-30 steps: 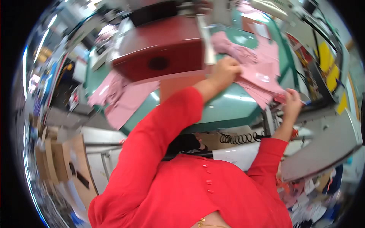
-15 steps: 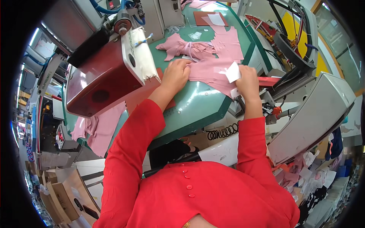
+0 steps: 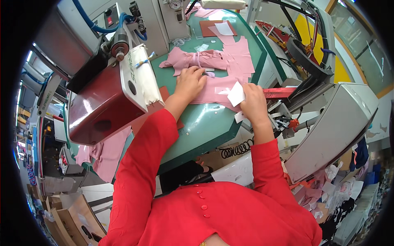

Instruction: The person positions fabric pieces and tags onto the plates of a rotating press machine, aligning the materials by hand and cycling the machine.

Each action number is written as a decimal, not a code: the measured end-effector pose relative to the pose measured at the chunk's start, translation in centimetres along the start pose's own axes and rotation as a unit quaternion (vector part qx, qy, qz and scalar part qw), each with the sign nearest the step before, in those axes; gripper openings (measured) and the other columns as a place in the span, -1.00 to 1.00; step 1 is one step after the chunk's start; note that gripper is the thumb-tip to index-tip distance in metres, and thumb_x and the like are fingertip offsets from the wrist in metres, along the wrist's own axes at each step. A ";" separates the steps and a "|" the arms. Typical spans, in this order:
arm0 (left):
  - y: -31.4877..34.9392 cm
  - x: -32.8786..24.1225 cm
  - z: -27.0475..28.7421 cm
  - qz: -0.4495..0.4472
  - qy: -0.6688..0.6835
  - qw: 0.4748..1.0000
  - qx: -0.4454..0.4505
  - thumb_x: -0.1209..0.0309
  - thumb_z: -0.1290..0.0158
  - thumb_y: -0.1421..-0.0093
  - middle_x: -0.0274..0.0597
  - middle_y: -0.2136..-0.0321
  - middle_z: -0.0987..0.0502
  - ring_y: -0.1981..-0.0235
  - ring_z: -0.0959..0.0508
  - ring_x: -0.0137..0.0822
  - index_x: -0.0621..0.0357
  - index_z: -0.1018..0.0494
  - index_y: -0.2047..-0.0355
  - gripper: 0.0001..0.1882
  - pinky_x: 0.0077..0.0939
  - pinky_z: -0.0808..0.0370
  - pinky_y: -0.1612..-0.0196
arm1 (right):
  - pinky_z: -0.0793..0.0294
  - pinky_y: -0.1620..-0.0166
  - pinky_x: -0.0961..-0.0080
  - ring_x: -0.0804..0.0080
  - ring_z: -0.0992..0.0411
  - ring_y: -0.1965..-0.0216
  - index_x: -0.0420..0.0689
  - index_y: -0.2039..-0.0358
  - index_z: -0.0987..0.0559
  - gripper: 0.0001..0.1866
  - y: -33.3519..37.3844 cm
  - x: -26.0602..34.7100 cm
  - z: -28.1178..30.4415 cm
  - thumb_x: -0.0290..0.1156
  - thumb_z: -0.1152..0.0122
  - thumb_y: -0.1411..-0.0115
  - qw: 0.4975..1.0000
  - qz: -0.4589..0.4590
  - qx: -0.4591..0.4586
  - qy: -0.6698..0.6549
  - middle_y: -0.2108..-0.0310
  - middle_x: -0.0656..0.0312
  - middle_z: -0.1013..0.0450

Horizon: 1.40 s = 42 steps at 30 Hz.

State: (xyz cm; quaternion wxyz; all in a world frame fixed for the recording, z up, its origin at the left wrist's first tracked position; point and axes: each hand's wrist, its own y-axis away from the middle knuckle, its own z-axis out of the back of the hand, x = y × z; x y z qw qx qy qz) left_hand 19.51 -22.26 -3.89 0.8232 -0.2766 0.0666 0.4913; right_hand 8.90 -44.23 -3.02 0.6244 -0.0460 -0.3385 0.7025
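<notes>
A pink fabric piece (image 3: 207,91) lies flat on the green tabletop (image 3: 205,123), with a pale translucent patch (image 3: 222,90) on it. My left hand (image 3: 190,85) rests on the far left part of this fabric, fingers stretched and slightly bent. Between the thumb and fingers of my right hand (image 3: 254,103) is a white paper piece (image 3: 236,94), raised over the fabric's right end. Just below that hand, a small white tag (image 3: 239,117) sits at the fabric's edge. Beyond the left fingers lies a bunched pink garment part (image 3: 197,59) with a lilac strip.
A red press head (image 3: 106,108) with a cream pad (image 3: 143,78) stands close to my left arm. On the right are a grey machine housing (image 3: 332,131) and a red bar (image 3: 279,92). A brown board (image 3: 207,28) lies at the far end, with more pink fabric (image 3: 108,151) at left.
The whole view has shifted slightly, showing more of the far end. Both hands stay at the fabric, the left still resting on it and the right still holding the white paper.
</notes>
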 end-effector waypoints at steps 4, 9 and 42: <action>1.2 -1.2 1.8 -0.044 -0.053 0.997 0.029 0.02 -0.06 -0.17 -0.16 -0.14 -0.32 -0.20 -0.21 -0.05 -0.05 -0.38 -0.11 -0.46 -0.06 -0.21 -0.19 | -0.38 0.15 0.16 0.00 -0.36 0.23 -0.21 0.38 -0.51 -0.83 0.1 -0.7 0.0 -0.59 -0.06 0.05 0.997 0.023 -0.065 0.017 0.31 0.08 -0.47; 1.7 -0.8 2.2 -0.059 -0.022 0.995 0.077 0.05 -0.15 -0.11 -0.16 -0.01 -0.39 -0.12 -0.28 -0.06 -0.05 -0.43 -0.05 -0.48 -0.12 -0.25 -0.14 | -0.36 0.16 0.16 0.00 -0.36 0.24 -0.21 0.36 -0.51 -0.82 0.7 0.0 0.1 -0.57 -0.06 0.03 1.000 -0.006 -0.003 0.024 0.33 0.06 -0.45; 2.4 -1.8 5.3 -0.041 -0.063 0.994 0.078 0.09 -0.19 -0.07 -0.03 -0.18 -0.25 -0.26 -0.17 -0.04 0.02 -0.39 -0.09 -0.41 -0.11 -0.16 -0.24 | -0.36 0.03 0.30 0.11 -0.39 0.11 -0.16 0.19 -0.55 -0.79 4.9 1.1 3.5 -0.39 -0.18 -0.17 0.988 -0.069 -0.018 -0.138 0.19 0.09 -0.47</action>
